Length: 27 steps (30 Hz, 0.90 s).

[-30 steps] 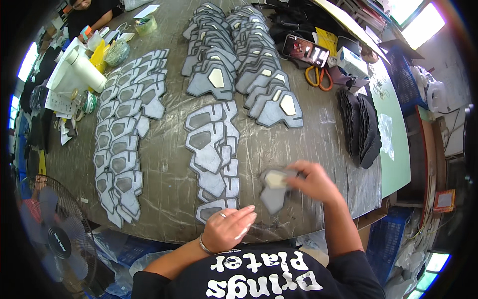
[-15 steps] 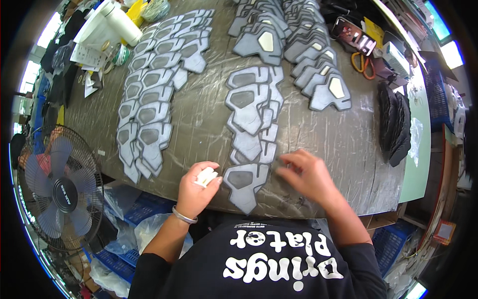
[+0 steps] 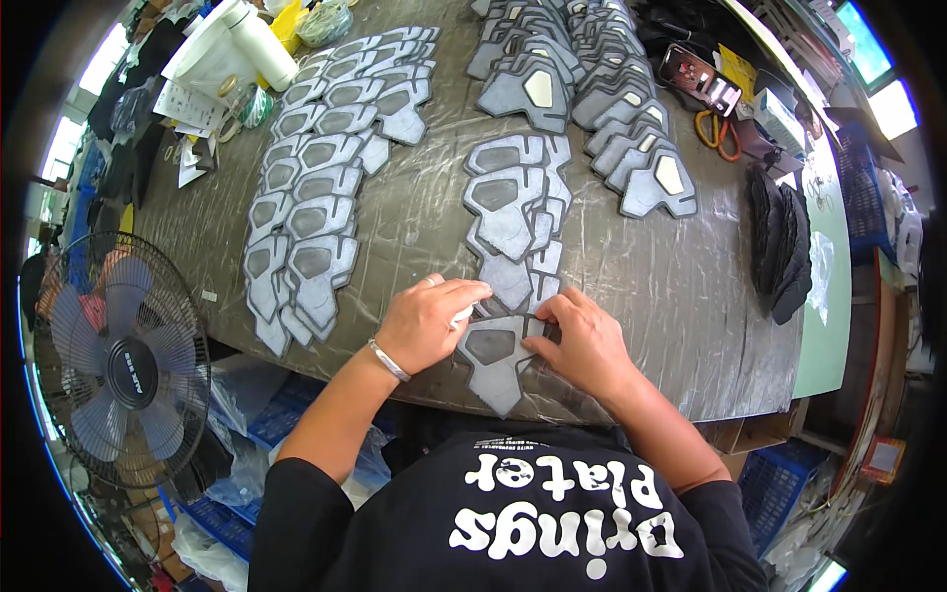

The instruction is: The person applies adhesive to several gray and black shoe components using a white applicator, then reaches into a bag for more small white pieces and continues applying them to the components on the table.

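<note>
Nearest me on the table lies a grey angular patch with a darker, recessed five-sided field and a dark border. My right hand is at its right edge, thumb and forefinger closed on the upper corner. Over its upper left side is my left hand, fingers curled round small white pieces that mostly hide in the palm. Beyond both hands, a column of overlapping grey patches runs away from me. At the back, stacked patches and a row to their right carry cream five-sided inserts.
More overlapping patches cover the table's left part. Far left stand a white bottle and a tape roll. At the right are a phone, orange-handled scissors and black padded pieces. A fan stands left of the table.
My left hand has turned over, palm now down, and moved right to the nearest patch. My right hand has come left onto that patch's edge. The head view has shifted slightly.
</note>
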### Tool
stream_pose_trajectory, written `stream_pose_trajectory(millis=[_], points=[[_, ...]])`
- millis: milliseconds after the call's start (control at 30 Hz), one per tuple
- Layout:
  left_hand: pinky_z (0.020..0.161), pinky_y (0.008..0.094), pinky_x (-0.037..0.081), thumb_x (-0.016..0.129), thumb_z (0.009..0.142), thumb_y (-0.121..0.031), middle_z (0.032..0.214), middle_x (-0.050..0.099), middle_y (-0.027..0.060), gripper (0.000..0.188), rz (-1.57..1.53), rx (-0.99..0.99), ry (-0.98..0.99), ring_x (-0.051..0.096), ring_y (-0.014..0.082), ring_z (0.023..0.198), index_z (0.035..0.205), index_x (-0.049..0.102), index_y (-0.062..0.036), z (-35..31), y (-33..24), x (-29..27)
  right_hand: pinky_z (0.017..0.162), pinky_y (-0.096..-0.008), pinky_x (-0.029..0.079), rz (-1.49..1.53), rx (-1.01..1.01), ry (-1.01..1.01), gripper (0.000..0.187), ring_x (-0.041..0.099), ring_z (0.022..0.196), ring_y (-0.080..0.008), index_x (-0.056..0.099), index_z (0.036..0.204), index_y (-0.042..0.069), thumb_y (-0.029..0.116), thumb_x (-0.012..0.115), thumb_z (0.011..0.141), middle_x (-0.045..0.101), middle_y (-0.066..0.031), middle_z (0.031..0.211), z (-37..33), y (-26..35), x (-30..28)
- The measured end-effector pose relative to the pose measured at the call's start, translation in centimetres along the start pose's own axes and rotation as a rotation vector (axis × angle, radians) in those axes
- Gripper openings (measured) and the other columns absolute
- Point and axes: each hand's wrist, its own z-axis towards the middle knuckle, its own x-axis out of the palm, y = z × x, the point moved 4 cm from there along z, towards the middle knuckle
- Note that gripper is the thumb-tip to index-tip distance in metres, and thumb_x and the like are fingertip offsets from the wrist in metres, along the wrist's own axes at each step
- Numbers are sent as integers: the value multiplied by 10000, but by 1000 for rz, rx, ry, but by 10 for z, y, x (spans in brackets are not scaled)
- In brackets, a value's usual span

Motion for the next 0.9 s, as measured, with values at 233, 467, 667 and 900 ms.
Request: stream_pose_trajectory(millis=[233,467,667,900], points=[[723,313,530,688,717,-55,1077,677,-7,327,80,103,-97,605,229,818,1037,684,-124,-4,2,5,638,-363,502,135,113,-23,239,639,695,-265,636,877,15,167,757,736,632,-108,805,4,-1,7],[714,293,515,697,753,-73,1069,690,-9,245,112,49,-106,601,222,770,992,707,-128,-5,-2,7,621,-393,501,406,-53,231,163,637,689,-314,638,781,6,142,722,752,648,-126,761,-10,19,5],[707,293,510,697,746,-66,1074,688,-7,251,111,73,-117,601,224,767,991,704,-122,-7,-2,6,652,-259,499,699,224,122,150,597,731,-91,671,968,-41,53,665,851,671,-63,796,-26,-15,-30],[707,274,522,666,828,9,912,692,108,214,-293,-167,-489,668,193,810,1037,670,-36,-12,-2,-14,681,-292,499,198,191,-252,192,633,745,-196,689,985,-2,110,679,830,646,-98,849,-17,-86,-61]])
